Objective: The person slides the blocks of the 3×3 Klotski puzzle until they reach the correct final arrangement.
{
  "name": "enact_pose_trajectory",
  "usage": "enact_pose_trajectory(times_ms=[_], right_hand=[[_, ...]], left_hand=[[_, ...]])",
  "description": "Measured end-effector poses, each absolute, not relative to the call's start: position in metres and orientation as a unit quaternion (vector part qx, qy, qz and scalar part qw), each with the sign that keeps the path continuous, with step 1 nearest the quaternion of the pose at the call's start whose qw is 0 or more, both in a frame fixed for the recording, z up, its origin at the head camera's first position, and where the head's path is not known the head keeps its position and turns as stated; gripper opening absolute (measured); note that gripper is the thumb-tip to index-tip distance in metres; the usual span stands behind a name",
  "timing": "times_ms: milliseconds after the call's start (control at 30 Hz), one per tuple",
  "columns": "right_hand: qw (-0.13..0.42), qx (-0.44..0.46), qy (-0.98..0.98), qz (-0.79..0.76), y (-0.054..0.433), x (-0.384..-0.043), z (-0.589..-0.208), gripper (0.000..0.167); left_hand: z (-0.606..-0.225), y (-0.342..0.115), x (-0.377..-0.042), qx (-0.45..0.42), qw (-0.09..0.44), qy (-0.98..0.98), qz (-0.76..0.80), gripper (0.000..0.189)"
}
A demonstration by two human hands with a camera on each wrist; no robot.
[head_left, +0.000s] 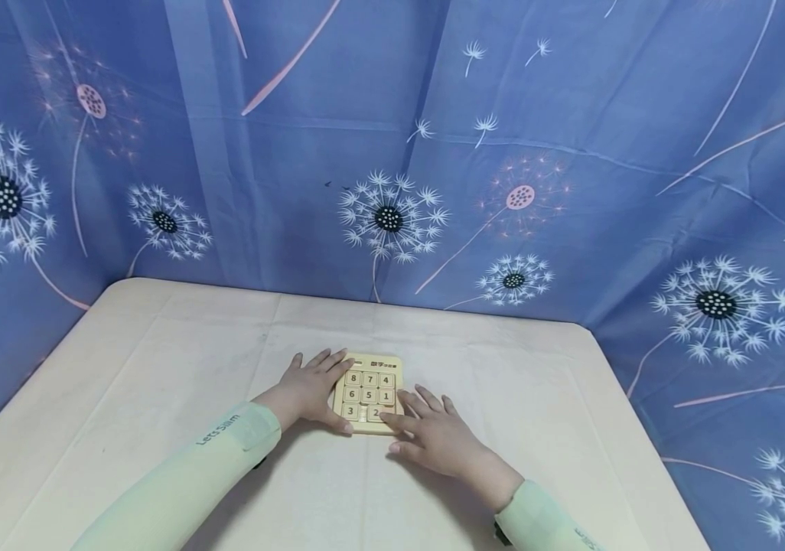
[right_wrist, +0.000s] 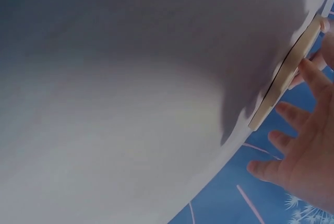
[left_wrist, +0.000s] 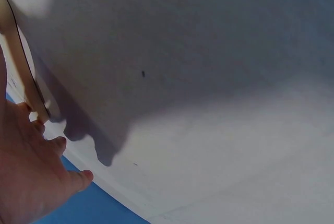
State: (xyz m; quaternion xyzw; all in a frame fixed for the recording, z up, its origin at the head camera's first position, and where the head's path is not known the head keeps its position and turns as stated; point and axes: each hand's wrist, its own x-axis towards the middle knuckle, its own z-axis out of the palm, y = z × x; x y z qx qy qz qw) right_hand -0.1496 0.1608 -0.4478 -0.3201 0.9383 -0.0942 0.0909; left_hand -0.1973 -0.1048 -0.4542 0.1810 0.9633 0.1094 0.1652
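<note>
A yellow number sliding puzzle (head_left: 340, 399) lies flat on the table, its tiles reading 8 7 4, 6 5 1 and 3 2 from the top. In the bottom row the 2 tile (head_left: 375, 413) sits partway between the middle and right columns, with a gap at its left. My left hand (head_left: 306, 392) rests along the puzzle's left side, forefinger at the top left corner, thumb by the lower left one. My right hand (head_left: 437, 436) touches the 2 tile with a fingertip, its other fingers spread. Both wrist views show the puzzle's thin side edge-on, with the fingers (right_wrist: 295, 115) splayed.
The pale tabletop (head_left: 158, 367) surrounds the puzzle. Blue cloth (head_left: 282, 191) with dandelion prints hangs behind the table and along both sides. Light green sleeves (head_left: 193, 474) cover both forearms.
</note>
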Motion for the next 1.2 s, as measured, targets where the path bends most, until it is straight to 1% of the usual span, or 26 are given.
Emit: enact_pose_trajectory(times_ms=[433, 1200], right_hand=[[0.099, -0.307, 0.941, -0.098, 0.170, -0.148, -0.443, 0.051], [0.096, -0.309, 0.941, -0.101, 0.174, -0.147, -0.446, 0.052]], left_hand=[[-0.454, -0.105, -0.197, 0.179, 0.167, 0.964, 0.107, 0.122], [-0.451, -0.104, -0.196, 0.176, 0.166, 0.964, 0.109, 0.122]])
